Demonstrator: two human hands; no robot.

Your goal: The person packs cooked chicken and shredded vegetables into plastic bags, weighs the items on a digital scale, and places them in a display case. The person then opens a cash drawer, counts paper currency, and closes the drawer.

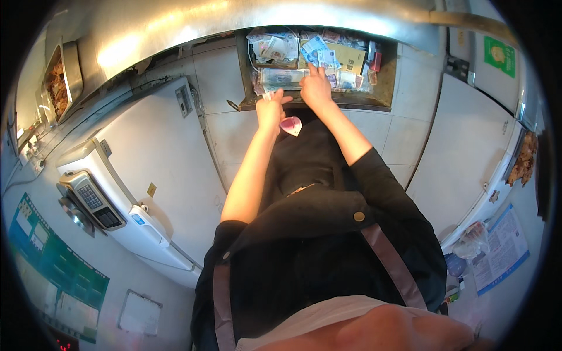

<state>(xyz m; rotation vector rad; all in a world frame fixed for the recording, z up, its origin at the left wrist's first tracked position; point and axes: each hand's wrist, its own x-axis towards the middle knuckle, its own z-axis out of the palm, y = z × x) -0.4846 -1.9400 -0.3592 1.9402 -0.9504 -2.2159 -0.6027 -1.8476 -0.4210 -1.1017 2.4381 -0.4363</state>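
Note:
An open metal drawer (316, 106) below a steel counter holds many loose banknotes. My left hand (269, 112) is at the drawer's front edge, closed on a folded pink banknote (291, 126) whose end sticks out beside the palm. My right hand (317, 87) reaches over the drawer's front with its fingertips at the notes. Just above those fingers lie blue banknotes (314, 45), next to a yellow card or booklet (347, 58) with writing. Green-grey notes (281, 78) lie along the front section. Whether my right fingers grip a note cannot be told.
The steel counter (175, 30) runs above the drawer. White chest-type appliances stand at left (153, 131) and right (461, 140). A digital scale (94, 197) sits on the left one. Trays of brown food stand at far left (77, 70) and far right (521, 160).

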